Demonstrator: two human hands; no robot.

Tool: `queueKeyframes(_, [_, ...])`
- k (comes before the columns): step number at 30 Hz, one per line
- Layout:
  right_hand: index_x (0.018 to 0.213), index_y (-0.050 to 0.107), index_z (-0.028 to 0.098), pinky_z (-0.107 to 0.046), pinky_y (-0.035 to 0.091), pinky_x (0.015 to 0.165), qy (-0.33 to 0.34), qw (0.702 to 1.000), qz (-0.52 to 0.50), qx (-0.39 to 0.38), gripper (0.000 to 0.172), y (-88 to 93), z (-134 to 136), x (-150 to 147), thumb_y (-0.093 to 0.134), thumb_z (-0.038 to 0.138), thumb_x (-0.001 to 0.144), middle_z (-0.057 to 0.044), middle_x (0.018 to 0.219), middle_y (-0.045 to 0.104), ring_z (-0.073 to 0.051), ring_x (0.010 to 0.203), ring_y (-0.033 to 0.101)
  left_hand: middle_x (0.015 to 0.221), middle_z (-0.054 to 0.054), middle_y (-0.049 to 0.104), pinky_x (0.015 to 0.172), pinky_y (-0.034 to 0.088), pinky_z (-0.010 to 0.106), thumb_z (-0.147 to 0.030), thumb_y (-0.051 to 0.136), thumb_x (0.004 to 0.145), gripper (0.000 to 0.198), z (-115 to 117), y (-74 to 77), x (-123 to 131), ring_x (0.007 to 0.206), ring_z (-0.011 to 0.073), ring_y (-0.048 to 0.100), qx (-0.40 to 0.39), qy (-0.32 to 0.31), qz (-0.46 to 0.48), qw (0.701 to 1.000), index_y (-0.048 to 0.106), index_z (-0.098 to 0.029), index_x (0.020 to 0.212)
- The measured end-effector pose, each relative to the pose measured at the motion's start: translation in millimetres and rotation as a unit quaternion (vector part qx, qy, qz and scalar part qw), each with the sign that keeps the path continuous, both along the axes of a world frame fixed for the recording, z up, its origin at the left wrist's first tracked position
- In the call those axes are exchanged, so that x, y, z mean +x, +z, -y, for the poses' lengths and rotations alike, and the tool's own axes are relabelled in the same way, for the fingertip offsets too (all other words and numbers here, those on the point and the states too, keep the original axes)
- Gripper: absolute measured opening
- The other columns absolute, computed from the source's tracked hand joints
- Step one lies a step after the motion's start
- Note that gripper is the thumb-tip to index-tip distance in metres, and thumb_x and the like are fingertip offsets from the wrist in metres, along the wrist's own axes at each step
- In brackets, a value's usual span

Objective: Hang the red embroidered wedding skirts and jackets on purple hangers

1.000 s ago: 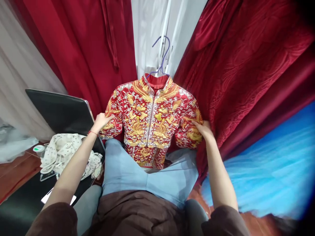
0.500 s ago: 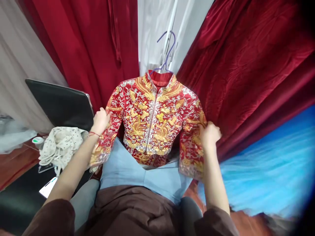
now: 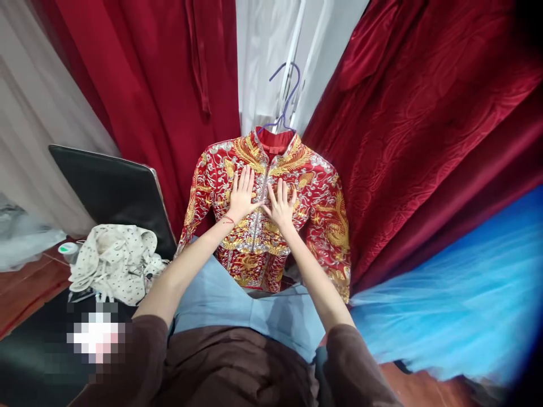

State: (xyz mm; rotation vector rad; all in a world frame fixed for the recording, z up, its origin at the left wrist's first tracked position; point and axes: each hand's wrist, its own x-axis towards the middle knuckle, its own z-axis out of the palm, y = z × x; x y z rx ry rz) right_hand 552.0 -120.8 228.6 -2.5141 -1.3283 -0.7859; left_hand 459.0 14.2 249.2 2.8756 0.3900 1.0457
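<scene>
Before red curtains (image 3: 139, 85), the embroidered red jacket (image 3: 263, 232) sits on a purple hanger (image 3: 287, 104), likely for shape; left hand (image 3: 242, 195) and right hand (image 3: 280, 208) lie on its chest, fingers straight, grasping nothing, apparently flattening it.

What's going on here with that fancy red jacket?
A person's left hand and right hand lie on the front of an embroidered red jacket, one each side of its middle, fingers spread. The jacket is on a purple hanger. A spotted white cloth lies heaped off to the left.

Black chair (image 3: 112, 183), reddish floor (image 3: 21, 297) (partly hidden)
</scene>
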Motion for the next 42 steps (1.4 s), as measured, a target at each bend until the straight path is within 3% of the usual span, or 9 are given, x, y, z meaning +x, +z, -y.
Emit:
queueKeyframes(7, [0.160,0.008,0.019,-0.061,0.000,0.119,0.019,0.999,0.034,-0.013,0.086,-12.8,6,6,0.045,0.057,0.093,-0.016,0.166,0.002,-0.035,0.154,0.002,0.165,0.017,0.001,0.126,-0.009,0.051,-0.067,0.054,0.084,0.108,-14,-20.3,0,0.153,0.0310,-0.009,-0.001,-0.022,-0.021,1.000,0.006,-0.005,0.158])
queueKeyframes(16, [0.159,0.000,0.006,-0.062,-0.002,0.119,-0.020,1.000,0.015,0.014,0.098,-51.7,-18,2,0.059,0.043,0.089,-0.024,0.164,0.001,-0.038,0.153,0.002,0.163,0.018,-0.003,0.127,-0.003,0.052,-0.030,0.068,0.079,0.103,-5,-62.7,7,0.152,0.0305,-0.008,0.084,0.052,-0.104,0.990,0.007,0.001,0.157])
queueKeyframes(22, [0.159,0.011,0.008,-0.060,0.000,0.119,0.004,1.000,0.006,0.000,0.096,-68.9,0,-6,0.062,0.041,0.085,-0.024,0.164,0.006,-0.039,0.153,0.005,0.163,0.020,0.012,0.126,0.007,0.055,-0.038,0.062,0.085,0.087,-13,-97.6,-16,0.153,0.0310,0.004,0.079,-0.001,-0.138,0.987,0.023,-0.006,0.156])
queueKeyframes(25, [0.158,0.024,0.013,-0.058,0.008,0.119,0.067,0.995,0.065,0.040,0.081,-41.3,28,2,0.053,0.046,0.089,-0.022,0.163,0.018,-0.037,0.153,0.011,0.162,0.021,0.020,0.126,0.007,0.057,-0.048,0.054,0.090,0.076,-32,-75.5,-31,0.153,0.0313,0.005,0.044,-0.022,-0.049,0.998,0.033,-0.010,0.153])
queueKeyframes(27, [0.154,0.034,0.015,-0.057,0.017,0.117,0.081,0.986,0.102,0.101,0.068,-6.7,48,14,0.047,0.042,0.092,-0.021,0.161,0.026,-0.035,0.151,0.019,0.164,0.020,0.014,0.125,0.003,0.059,-0.051,0.054,0.089,0.081,-48,-38.6,-39,0.154,0.0307,-0.002,0.006,0.014,0.062,0.998,0.027,-0.013,0.155])
queueKeyframes(31, [0.145,0.042,0.011,-0.056,0.030,0.109,0.006,0.968,0.119,0.221,0.057,69.6,70,48,0.037,0.040,0.096,-0.024,0.155,0.033,-0.036,0.145,0.031,0.167,0.014,0.001,0.125,0.005,0.058,-0.059,0.060,0.083,0.101,-83,51.2,-49,0.154,0.0299,-0.009,-0.077,0.037,0.207,0.975,0.005,-0.019,0.158])
queueKeyframes(34, [0.140,0.044,0.008,-0.058,0.036,0.103,-0.018,0.976,0.088,0.196,0.062,104.6,68,69,0.031,0.053,0.098,-0.027,0.140,0.049,-0.037,0.130,0.046,0.157,0.016,0.036,0.122,0.020,0.057,-0.062,0.055,0.086,0.082,-105,91.5,-52,0.150,0.0333,0.027,-0.105,-0.006,0.156,0.982,0.027,-0.023,0.152])
queueKeyframes(37, [0.125,0.054,0.012,-0.052,0.042,0.096,0.002,0.986,0.037,0.165,0.061,114.7,63,82,0.025,0.060,0.099,-0.020,0.115,0.064,-0.032,0.108,0.058,0.126,0.014,0.064,0.109,0.042,0.053,-0.064,0.050,0.088,0.059,-117,95.9,-51,0.121,0.0323,0.059,-0.140,-0.026,0.095,0.985,0.052,-0.022,0.130])
queueKeyframes(42, [0.114,0.057,0.015,-0.043,0.044,0.091,0.008,0.980,0.021,0.197,0.058,107.6,61,90,0.026,0.062,0.099,-0.016,0.107,0.064,-0.028,0.100,0.058,0.112,0.012,0.067,0.097,0.049,0.048,-0.065,0.051,0.088,0.053,-120,73.0,-46,0.104,0.0289,0.065,-0.152,0.013,0.157,0.976,0.053,-0.021,0.117])
